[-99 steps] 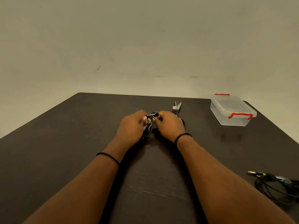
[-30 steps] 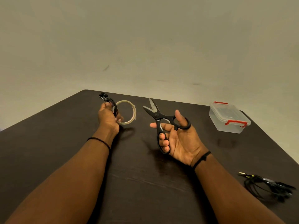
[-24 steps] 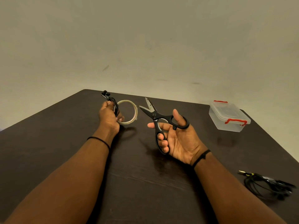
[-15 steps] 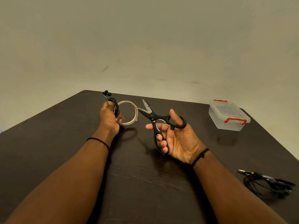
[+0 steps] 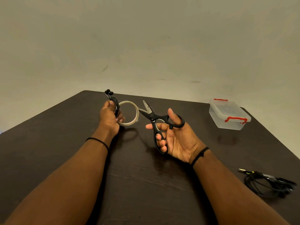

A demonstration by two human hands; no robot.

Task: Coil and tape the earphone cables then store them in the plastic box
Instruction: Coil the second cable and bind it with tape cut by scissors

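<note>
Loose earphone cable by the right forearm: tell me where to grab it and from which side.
Pinch the bunched strands at the right end of the loose earphone cable, coming straight down from above. It lies flat on the table, its open loop and plug trailing left, so the bundle likely lifts together.

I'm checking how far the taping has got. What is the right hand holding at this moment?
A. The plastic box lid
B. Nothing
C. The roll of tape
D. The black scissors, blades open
D: the right hand has thumb and fingers through the handles of the black scissors, whose blades are spread beside the tape roll.
</note>
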